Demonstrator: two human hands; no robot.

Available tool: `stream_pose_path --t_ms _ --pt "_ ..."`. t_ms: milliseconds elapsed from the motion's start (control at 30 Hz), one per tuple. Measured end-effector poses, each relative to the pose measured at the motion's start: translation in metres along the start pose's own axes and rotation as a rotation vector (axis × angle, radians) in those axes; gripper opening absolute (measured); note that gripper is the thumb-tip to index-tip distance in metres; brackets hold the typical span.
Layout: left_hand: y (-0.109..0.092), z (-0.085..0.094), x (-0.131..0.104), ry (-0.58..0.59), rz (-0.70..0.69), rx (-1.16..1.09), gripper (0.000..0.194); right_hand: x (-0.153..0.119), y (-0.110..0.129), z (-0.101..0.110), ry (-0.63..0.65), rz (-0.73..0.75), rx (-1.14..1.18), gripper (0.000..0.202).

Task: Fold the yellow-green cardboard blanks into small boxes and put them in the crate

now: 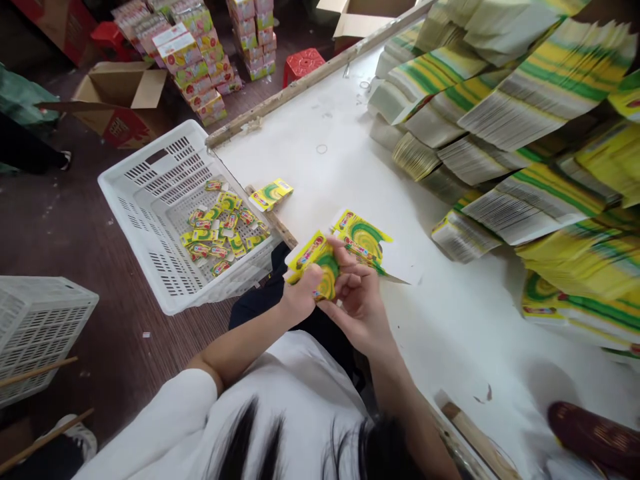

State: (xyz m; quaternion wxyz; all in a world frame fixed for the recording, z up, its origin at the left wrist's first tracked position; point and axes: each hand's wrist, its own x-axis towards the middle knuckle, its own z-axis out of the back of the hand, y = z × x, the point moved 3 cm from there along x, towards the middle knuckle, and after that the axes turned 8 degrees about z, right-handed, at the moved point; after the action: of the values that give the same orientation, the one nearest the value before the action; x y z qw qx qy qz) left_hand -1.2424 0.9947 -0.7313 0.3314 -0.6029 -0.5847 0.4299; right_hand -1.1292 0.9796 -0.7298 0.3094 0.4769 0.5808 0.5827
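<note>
In front of my body, my left hand (301,293) grips a yellow and green printed carton (311,256), thumb on its near face. My right hand (361,301) is closed at the carton's right edge, fingers curled against it; the exact fingertip contact is partly hidden. Just beyond my right fingers, flat unfolded cartons (364,233) of the same print lie on the white table (345,167). A made-up carton (271,194) rests by the table's left edge. Left of the table, a white plastic crate (135,200) holds several small cartons (220,227).
Tall bundles of flat cartons (530,87) are piled along the right of the table. A dark red object (593,433) lies at lower right. Beyond the table stand an open cardboard box (117,100), a red stool (303,65) and stacked pink-green boxes (200,67). Another white crate (45,320) sits left.
</note>
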Motion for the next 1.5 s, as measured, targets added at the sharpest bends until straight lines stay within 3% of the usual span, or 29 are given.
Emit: stream_pose_path --t_ms 100,167,300,333,433,533,600,667,767,800,867,967,1067,1167,1233,1367,1500 --pt "-0.011 0.000 0.005 -0.147 -0.114 -0.110 0.046 -0.001 -0.001 -0.013 0.023 -0.005 -0.026 0.055" --pt "-0.013 0.003 0.006 -0.171 -0.122 -0.118 0.044 0.000 -0.004 -0.011 0.022 -0.020 -0.089 0.053" --pt "-0.005 0.011 0.005 -0.051 -0.065 -0.065 0.080 0.003 -0.011 0.011 -0.103 -0.035 -0.107 0.032" --pt "-0.002 0.014 0.005 -0.043 -0.046 -0.043 0.077 0.003 -0.010 0.016 -0.129 -0.020 -0.134 0.027" --pt "0.003 0.025 0.003 -0.104 0.007 0.066 0.038 0.003 -0.004 0.028 -0.146 0.077 -0.282 0.013" --pt "-0.011 0.034 0.003 -0.082 -0.009 0.194 0.029 0.004 0.006 0.041 -0.177 0.196 -0.464 0.018" --pt "-0.033 0.038 0.001 -0.047 -0.117 0.315 0.042 0.004 0.012 0.051 -0.239 0.293 -0.659 0.027" --pt "-0.056 0.037 -0.002 -0.011 -0.257 0.526 0.070 0.004 0.017 0.057 -0.247 0.400 -0.875 0.033" --pt "-0.068 0.025 -0.007 0.121 -0.294 0.943 0.106 0.001 0.021 0.048 -0.091 0.518 -1.004 0.036" --pt "-0.063 0.021 -0.007 0.191 -0.245 1.051 0.109 0.000 0.022 0.042 -0.026 0.545 -0.989 0.037" --pt "-0.048 0.015 -0.008 0.301 -0.102 1.169 0.095 -0.004 0.025 0.032 0.040 0.557 -0.936 0.042" --pt "-0.028 0.016 -0.009 0.273 0.031 1.211 0.066 -0.009 0.025 0.030 -0.128 0.453 -0.755 0.063" --pt "-0.023 0.014 -0.014 0.220 -0.039 1.164 0.070 -0.011 0.012 0.035 -0.270 0.194 -0.327 0.074" --pt "-0.021 0.008 -0.020 0.292 -0.133 1.082 0.081 -0.011 -0.006 0.028 -0.162 -0.112 0.109 0.054" --pt "-0.017 0.004 -0.022 0.330 -0.188 1.092 0.078 -0.009 -0.011 0.022 -0.098 -0.246 0.286 0.048" --pt "-0.010 0.005 -0.023 0.372 -0.215 1.216 0.063 -0.006 -0.015 0.016 0.000 -0.359 0.369 0.046" --pt "-0.006 0.011 -0.016 0.410 -0.041 1.207 0.066 -0.006 -0.013 0.020 -0.005 -0.187 0.205 0.069"
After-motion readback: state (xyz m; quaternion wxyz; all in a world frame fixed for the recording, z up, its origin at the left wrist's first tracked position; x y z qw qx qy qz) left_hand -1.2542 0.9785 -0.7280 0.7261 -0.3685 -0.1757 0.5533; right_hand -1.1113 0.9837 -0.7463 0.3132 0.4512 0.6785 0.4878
